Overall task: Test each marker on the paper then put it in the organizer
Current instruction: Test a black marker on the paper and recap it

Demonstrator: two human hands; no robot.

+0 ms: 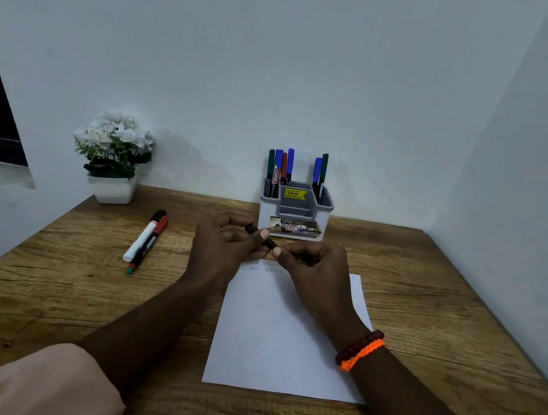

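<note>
wooden desk (444, 297) in white-walled corner, paper (270, 338) on it, both hands (222, 252) (316, 271) pinching black marker (262, 237)

Two hands are in view, a left hand (222, 249) and a right hand (313, 267), with one black marker (260, 236) held between them. One sheet of white paper (280, 339) lies on one wooden bench (81, 304). One grey and white organizer (294, 216) stands at the back, with six capped markers (289, 166) upright in it: four on its left side, two on its right. Two more markers (146, 241) lie side by side on the bench. One white pot of white flowers (113, 153). Two bracelets (360, 350) on the right wrist, one dark red, one orange.
</note>
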